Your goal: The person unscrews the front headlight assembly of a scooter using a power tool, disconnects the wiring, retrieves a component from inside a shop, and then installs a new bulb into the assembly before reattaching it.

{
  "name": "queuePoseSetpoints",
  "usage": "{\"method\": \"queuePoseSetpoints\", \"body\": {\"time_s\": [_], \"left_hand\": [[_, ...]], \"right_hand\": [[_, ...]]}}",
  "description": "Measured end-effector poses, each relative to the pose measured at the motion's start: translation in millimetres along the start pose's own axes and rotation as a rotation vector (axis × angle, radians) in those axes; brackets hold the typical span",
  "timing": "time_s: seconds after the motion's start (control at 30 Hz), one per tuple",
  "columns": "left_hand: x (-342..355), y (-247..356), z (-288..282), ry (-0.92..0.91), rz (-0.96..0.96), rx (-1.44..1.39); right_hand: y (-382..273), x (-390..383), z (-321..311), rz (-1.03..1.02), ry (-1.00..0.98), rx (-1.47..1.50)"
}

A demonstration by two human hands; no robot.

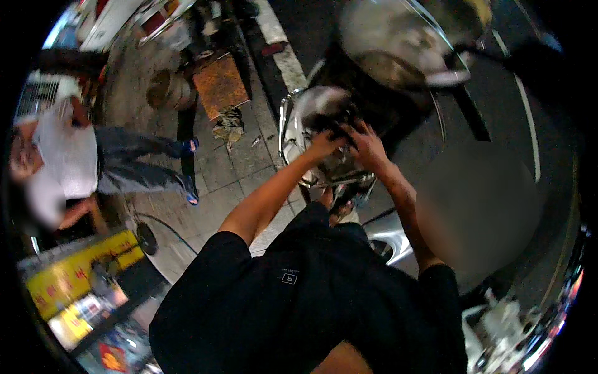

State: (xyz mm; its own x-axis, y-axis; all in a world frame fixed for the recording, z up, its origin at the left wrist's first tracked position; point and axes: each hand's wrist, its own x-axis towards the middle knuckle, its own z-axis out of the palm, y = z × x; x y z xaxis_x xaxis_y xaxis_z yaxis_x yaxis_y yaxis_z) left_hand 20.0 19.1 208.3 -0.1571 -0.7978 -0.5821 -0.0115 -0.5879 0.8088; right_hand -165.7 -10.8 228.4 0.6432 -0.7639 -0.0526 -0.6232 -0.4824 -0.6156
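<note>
Both my bare hands reach into a shiny round basin (303, 115) held in a chrome frame (284, 128). A dark, wet-looking clump (341, 118) lies between them, too dim and blurred to name. Over the basin's near part, my left hand (327, 144) has its fingers bent in toward the clump. My right hand (367, 146) comes from the other side, its fingers curled over the clump's edge. The fingertips of both hands are partly lost in the dark.
Beyond the basin stands a large round metal-topped table (392, 43). A person (68, 149) in a white top is at the left. A bucket (171, 90) and a rusty board (221, 86) lie on the paving. A yellow sign (81, 268) is at lower left, a silver wheel-like part (389, 246) by my right forearm.
</note>
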Motion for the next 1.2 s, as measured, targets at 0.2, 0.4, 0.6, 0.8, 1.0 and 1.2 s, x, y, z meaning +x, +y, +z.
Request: {"method": "queuePoseSetpoints", "body": {"time_s": [0.2, 0.4, 0.6, 0.8, 1.0, 1.2], "left_hand": [[12.5, -30.8, 32.2, 0.186, 0.103, 0.629], [34.7, -75.6, 46.1, 0.383, 0.134, 0.406], [19.5, -44.2, 46.2, 0.249, 0.106, 0.082], [45.2, -59.5, 35.7, 0.462, 0.196, 0.37], [43.2, -67.5, 47.1, 0.607, 0.059, 0.316], [19.0, -62.2, 63.5, 0.638, 0.202, 0.055]], "right_hand": [[12.4, -11.2, -10.0, -0.089, -0.128, 0.043], [10.5, -14.5, -11.2, -0.047, -0.124, 0.14], [39.1, 0.5, -3.1, -0.227, -0.057, 0.147], [113.9, 20.7, 13.3, -0.623, -0.096, -0.216], [81.4, 38.4, -11.2, -0.656, -0.122, 0.005], [112.5, 32.1, 32.2, -0.712, -0.109, 0.195]]}}
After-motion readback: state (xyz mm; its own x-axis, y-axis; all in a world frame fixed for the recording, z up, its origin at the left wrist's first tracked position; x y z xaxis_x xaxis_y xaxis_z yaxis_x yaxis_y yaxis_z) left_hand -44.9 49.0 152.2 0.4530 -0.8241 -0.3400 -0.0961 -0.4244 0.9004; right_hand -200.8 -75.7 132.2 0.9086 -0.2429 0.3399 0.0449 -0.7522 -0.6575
